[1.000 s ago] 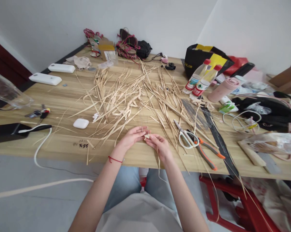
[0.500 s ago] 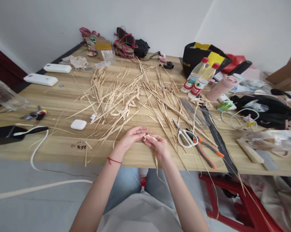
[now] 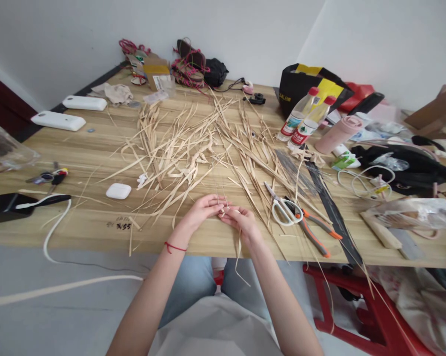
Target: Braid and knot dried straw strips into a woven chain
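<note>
My left hand [image 3: 205, 208] and my right hand [image 3: 244, 220] meet above the table's front edge, fingertips closed on a small piece of pale straw work [image 3: 222, 212]. Two thin stiff strands, perhaps wire, rise from it between my fingers. A flat straw strip [image 3: 239, 251] runs from under my right hand and dangles past the table edge. Most of the small piece is hidden by my fingers. Beyond my hands lie many loose straw strips [image 3: 178, 136], with a twisted straw figure [image 3: 199, 154] among them.
White-handled scissors [image 3: 286, 212] and orange-grey pliers [image 3: 315, 232] lie to the right. Behind them stand two bottles [image 3: 303, 127], a pink tumbler [image 3: 339, 134] and a black-yellow bag [image 3: 295, 89]. A white earbud case [image 3: 118, 191], keys [image 3: 52, 175] and a black box [image 3: 8, 207] are on the left.
My hands stay together at nearly the same spot, with the right fingers shifted slightly on the small piece. The dangling strip has swung a little, and the view has moved slightly.
</note>
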The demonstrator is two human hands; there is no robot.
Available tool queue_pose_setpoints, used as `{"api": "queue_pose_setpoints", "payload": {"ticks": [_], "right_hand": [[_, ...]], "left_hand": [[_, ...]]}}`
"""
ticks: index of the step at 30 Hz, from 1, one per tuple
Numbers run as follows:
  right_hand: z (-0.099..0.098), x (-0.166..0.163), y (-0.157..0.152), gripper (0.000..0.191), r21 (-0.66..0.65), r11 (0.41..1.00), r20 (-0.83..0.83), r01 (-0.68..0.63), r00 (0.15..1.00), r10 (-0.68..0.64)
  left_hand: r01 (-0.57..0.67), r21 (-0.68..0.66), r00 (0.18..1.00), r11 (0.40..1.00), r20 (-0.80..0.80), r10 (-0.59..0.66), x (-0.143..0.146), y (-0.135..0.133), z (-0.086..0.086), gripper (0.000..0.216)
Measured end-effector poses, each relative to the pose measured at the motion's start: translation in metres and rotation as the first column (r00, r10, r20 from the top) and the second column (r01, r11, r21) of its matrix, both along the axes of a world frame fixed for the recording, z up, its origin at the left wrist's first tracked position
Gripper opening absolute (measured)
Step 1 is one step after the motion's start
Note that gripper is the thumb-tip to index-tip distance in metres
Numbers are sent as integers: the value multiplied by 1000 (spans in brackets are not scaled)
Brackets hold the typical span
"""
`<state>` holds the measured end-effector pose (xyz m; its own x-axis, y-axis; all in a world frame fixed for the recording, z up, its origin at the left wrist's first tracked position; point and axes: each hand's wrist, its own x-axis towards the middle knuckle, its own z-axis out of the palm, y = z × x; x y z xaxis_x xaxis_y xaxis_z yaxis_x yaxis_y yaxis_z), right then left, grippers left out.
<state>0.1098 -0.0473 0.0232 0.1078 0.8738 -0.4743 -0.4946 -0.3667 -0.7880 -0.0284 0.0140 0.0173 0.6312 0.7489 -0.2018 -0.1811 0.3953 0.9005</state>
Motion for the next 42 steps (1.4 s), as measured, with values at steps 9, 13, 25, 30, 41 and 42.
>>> {"api": "queue_pose_setpoints", "payload": {"ticks": [9, 13, 25, 30, 41, 42], "right_hand": [[0, 1, 3, 30, -33, 999, -19, -16, 1000, 15], [-1, -2, 3, 30, -10, 1000, -19, 1, 1000, -2], [4, 8, -4, 32, 31, 980, -28, -199, 979, 200], [1, 7, -7, 37, 37, 973, -30, -229, 973, 230], [-2, 5, -7, 32, 85, 990, -39, -115, 992, 119], [-2, 5, -7, 31, 85, 993, -47, -85, 995, 90]], "left_hand": [[-2, 21, 1000, 1000, -11, 3, -1, -1, 0, 39], [2, 7, 1000, 1000, -20, -2, -1, 0, -2, 39], [-91, -109, 996, 990, -24, 89, 1, -1, -2, 34], [-77, -99, 997, 992, 3, 78, -1, -3, -2, 34], [-98, -83, 995, 992, 27, 101, 0, -3, -5, 30], [-100, -84, 994, 991, 22, 102, 0, -3, -5, 30]]}}
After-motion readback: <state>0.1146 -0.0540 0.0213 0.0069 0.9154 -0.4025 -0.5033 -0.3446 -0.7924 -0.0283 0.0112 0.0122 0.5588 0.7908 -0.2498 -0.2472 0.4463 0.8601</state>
